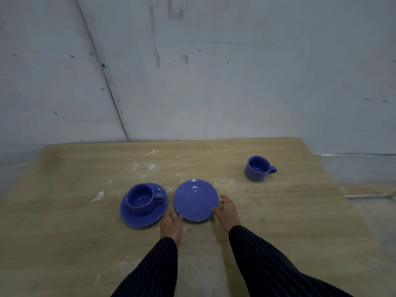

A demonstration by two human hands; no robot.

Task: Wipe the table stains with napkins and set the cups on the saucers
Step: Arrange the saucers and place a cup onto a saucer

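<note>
Against grey walls, the wooden table (278, 221) shows white stains (150, 167).

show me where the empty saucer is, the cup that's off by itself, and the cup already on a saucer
empty saucer (196, 200): head view, bare centre of its dish.
lone cup (258, 169): head view, its outer wall.
cup on saucer (141, 197): head view, its inner bowl.

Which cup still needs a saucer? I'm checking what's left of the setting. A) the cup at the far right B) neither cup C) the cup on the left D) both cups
A: the right cup stands on the bare table, apart from the empty saucer that both hands touch at its rim, while the left cup already sits on its saucer.
</note>
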